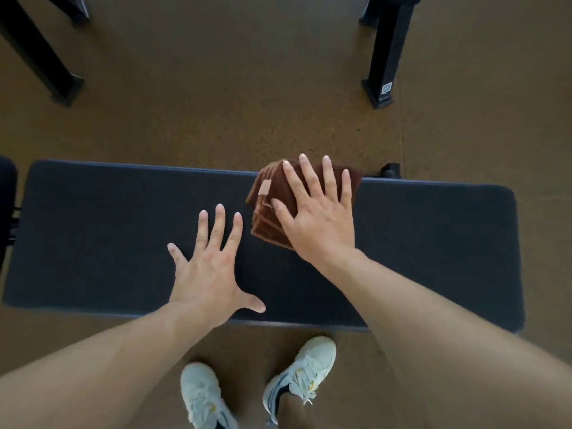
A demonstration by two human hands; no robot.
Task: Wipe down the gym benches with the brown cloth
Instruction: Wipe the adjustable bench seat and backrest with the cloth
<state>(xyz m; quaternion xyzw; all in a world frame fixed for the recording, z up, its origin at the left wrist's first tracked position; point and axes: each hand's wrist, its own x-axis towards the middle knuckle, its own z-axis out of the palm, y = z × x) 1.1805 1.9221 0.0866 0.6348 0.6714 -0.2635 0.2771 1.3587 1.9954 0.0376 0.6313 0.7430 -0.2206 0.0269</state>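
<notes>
Head view shows the folded brown cloth at centre right of the frame, on the long dark padded bench. Right hand presses it flat, fingers spread; left hand, also spread, braces nearby. Long, even, overlapping strokes should work best.

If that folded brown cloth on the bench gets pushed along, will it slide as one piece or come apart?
The brown cloth is folded in several layers whose edges already fan out, so it would probably shift and splay unless pressed flat. The right hand lies spread over it, which should keep it together. It looks soft and light, likely floppy if lifted off the bench.
</notes>
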